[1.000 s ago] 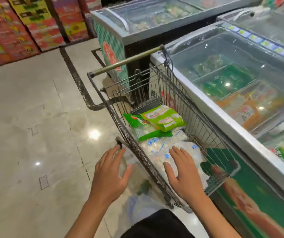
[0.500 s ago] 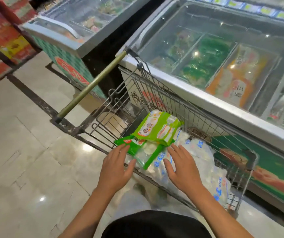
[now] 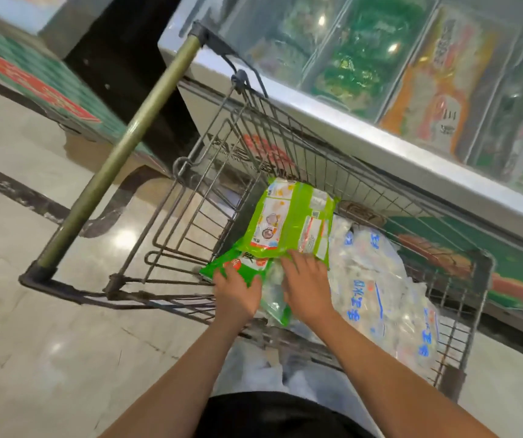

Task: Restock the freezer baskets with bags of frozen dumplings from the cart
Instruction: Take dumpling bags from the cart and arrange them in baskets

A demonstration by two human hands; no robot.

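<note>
A wire shopping cart [image 3: 171, 298] stands against the chest freezer [image 3: 380, 147]. Inside it, an upper green dumpling bag [image 3: 291, 222] lies across a lower green dumpling bag [image 3: 222, 267], both on top of large clear bags with blue print [image 3: 377, 279]. My left hand [image 3: 236, 294] grips the lower green bag, fingers curled on its left end and thumb against it. My right hand [image 3: 307, 286] rests with spread fingers on the near edge of the upper green bag. Through the freezer's glass I see baskets holding green packs [image 3: 364, 58] and orange packs [image 3: 437, 90].
The cart's olive push handle [image 3: 127, 143] runs diagonally at the left. A second freezer with a teal and red front [image 3: 42, 86] stands at the far left. A glossy tiled floor [image 3: 32, 343] lies to the left of the cart.
The view has tilted down and closer to the cart. Both hands dropped from hovering over the cart's near rim onto the green bags.
</note>
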